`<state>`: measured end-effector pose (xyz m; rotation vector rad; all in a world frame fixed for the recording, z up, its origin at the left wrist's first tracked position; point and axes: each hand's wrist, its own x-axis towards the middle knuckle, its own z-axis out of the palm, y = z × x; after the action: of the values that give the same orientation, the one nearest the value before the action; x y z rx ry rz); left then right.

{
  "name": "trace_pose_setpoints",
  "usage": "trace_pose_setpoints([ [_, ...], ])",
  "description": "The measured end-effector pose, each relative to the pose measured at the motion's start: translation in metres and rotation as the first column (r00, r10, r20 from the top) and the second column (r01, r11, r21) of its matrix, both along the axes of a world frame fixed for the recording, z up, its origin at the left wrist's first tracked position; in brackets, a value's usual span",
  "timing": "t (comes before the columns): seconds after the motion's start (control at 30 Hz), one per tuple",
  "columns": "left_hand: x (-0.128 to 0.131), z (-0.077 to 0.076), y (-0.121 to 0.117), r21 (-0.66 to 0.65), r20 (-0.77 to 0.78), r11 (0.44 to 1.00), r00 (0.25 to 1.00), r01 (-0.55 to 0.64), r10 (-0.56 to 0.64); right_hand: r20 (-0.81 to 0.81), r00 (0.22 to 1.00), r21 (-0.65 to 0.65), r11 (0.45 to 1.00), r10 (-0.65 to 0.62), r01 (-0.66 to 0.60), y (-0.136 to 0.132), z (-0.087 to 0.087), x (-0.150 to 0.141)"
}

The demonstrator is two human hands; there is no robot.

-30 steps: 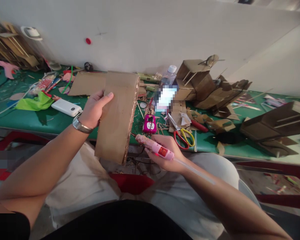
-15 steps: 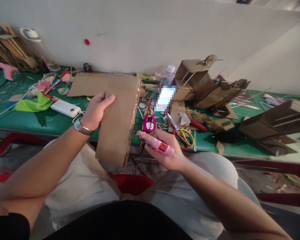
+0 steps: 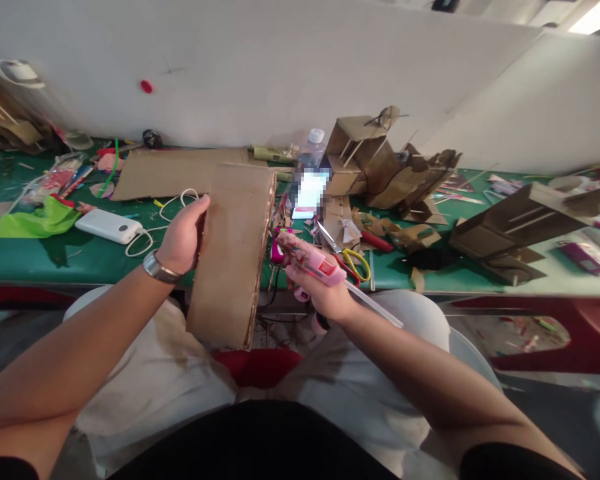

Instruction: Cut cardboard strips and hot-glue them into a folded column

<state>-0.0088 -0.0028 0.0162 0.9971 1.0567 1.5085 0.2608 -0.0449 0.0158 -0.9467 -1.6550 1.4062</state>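
Note:
A flat brown cardboard piece (image 3: 230, 253) tilts over the front edge of the table, above my lap. My left hand (image 3: 183, 237) grips its left edge, thumb on top and the other fingers hidden behind it. Wrapped in my right hand (image 3: 325, 290) is a pink hot glue gun (image 3: 313, 260), a clear glue stick jutting from its back. Its stained nozzle end points up and left, apart from the cardboard's right edge, where the layers look shiny. Just behind the nozzle sits a magenta box (image 3: 278, 249), partly covered.
On the green table (image 3: 30, 257) lie a white power bank (image 3: 107, 227) with cable, another cardboard sheet (image 3: 165, 173), scissors (image 3: 347, 257) and a lit phone (image 3: 310, 193). Behind stands a bottle (image 3: 313, 150). Cardboard constructions (image 3: 510, 227) and scraps fill the right side.
My right hand has drawn the glue gun up and away from the cardboard's edge, where its tip was close before. My left hand has shifted along the cardboard's edge. The view has turned right.

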Motion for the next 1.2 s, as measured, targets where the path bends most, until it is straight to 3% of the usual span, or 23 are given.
trace_pose_setpoints([
  [0.17,0.004,-0.002,0.001,-0.028,0.058,1.000,0.998,-0.013,0.015,-0.075,0.994,-0.015,0.997,-0.082,0.081,0.005,-0.001,-0.003],
  [0.5,0.013,0.006,-0.007,-0.100,0.053,0.993,0.997,0.058,-0.053,-0.088,0.989,-0.100,0.989,-0.120,0.111,0.009,-0.002,-0.003],
  [0.93,0.018,0.008,-0.011,0.044,-0.037,0.995,0.995,0.093,-0.092,-0.011,0.985,0.120,0.977,-0.175,0.175,0.012,0.003,0.000],
  [1.07,0.017,0.002,-0.012,0.098,-0.147,0.989,0.985,0.110,-0.095,-0.002,0.983,0.168,0.969,-0.182,0.179,0.010,0.007,-0.004],
  [1.2,0.021,0.006,-0.017,0.182,-0.448,0.982,0.894,0.055,0.033,-0.036,0.984,0.135,0.974,-0.177,0.180,0.009,0.012,-0.010],
])
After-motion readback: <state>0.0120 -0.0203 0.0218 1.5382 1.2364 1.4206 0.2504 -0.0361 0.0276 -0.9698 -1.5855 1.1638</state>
